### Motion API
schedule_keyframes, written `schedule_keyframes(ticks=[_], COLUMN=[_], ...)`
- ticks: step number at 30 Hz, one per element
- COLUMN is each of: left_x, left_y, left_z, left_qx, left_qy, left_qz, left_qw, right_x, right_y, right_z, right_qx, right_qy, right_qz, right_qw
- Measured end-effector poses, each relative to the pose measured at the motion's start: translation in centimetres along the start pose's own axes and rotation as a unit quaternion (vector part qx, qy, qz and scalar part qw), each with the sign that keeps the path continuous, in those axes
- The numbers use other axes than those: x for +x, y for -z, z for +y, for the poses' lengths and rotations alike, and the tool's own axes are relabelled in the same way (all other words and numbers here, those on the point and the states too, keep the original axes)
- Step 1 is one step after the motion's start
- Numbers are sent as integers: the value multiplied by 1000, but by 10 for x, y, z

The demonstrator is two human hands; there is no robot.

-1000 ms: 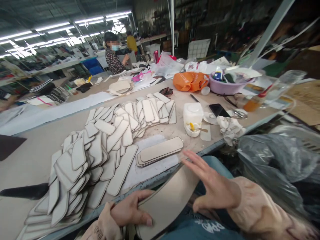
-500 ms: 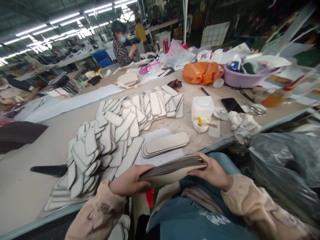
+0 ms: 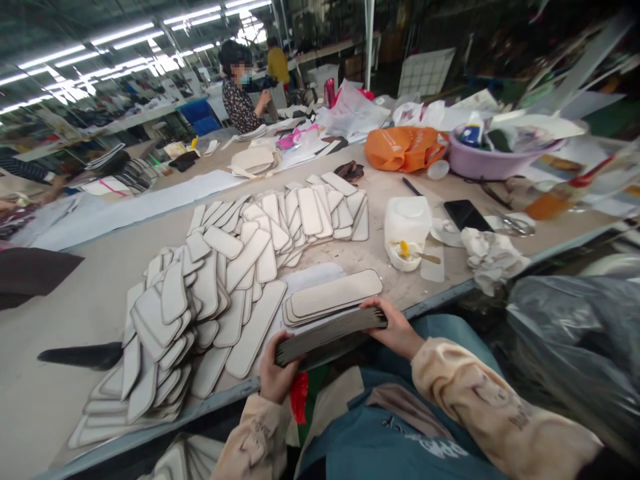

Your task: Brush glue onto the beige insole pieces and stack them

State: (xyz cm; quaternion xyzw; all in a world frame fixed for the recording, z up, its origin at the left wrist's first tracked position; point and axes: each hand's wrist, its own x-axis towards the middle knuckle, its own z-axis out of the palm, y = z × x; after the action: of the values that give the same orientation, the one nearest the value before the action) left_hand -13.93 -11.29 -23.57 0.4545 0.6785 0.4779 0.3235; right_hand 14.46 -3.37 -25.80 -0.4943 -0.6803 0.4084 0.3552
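Between my two hands is a stack of long flat pieces, its dark layered edges turned up toward me. My left hand is closed on the stack's left end, and my right hand grips its right end. Just beyond it, on white paper at the table edge, lies a small pile of long beige pieces with rounded corners. To the left spreads a large heap of similar pale, dark-edged pieces, overlapping in many directions.
A white plastic container with a yellow-tipped brush stands right of the pile. Near it are a phone, crumpled paper, an orange bag and a purple basin. A black pointed object lies left. A co-worker sits across.
The stack has tipped so its layered edges face up, and it has come nearer the table edge. Both hands have shifted with it, my right hand moving left.
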Motion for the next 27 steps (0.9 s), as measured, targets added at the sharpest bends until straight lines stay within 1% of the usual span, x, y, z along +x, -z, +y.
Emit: schedule_keyframes(ticks=[1, 2, 3, 5, 8, 10, 12, 14, 16, 18, 21, 22, 24, 27], left_x=[-3, -5, -4, 4, 31, 56, 79, 98, 110, 115, 114, 113, 108, 97], left_y=[-4, -6, -7, -7, -5, -9, -20, -32, -43, -49, -48, -47, -44, -43], left_z=[0, 2, 7, 20, 44, 55, 60, 57, 51, 44, 34, 31, 26, 19], left_qx=[-3, -1, 2, 16, 66, 107, 137, 164, 188, 214, 266, 276, 265, 186], left_qy=[4, 5, 4, 4, 9, 16, 19, 16, 7, -3, -13, -22, -46, -63], left_qz=[33, 51, 57, 35, -13, -36, -51, -56, -59, -60, -43, -32, -8, 29], left_qw=[999, 999, 998, 999, 998, 993, 989, 985, 980, 975, 963, 960, 963, 980], right_x=[-1, -1, 0, 6, 25, 44, 62, 75, 82, 85, 85, 85, 85, 84], right_y=[-2, -3, -3, 1, 14, 22, 26, 27, 26, 24, 22, 21, 20, 18], right_z=[-2, -5, -8, -17, -28, -30, -28, -23, -18, -15, -9, -6, 1, 12], right_qx=[3, 6, 8, 19, 38, 11, -50, -107, -144, -185, -235, -230, -187, -113], right_qy=[-12, -24, -34, -47, -41, -43, -62, -87, -104, -97, -61, -58, -70, -87], right_qz=[4, 11, 22, 52, 95, 104, 101, 100, 108, 122, 134, 136, 136, 134], right_qw=[1000, 1000, 999, 997, 994, 994, 992, 985, 978, 970, 961, 962, 970, 981])
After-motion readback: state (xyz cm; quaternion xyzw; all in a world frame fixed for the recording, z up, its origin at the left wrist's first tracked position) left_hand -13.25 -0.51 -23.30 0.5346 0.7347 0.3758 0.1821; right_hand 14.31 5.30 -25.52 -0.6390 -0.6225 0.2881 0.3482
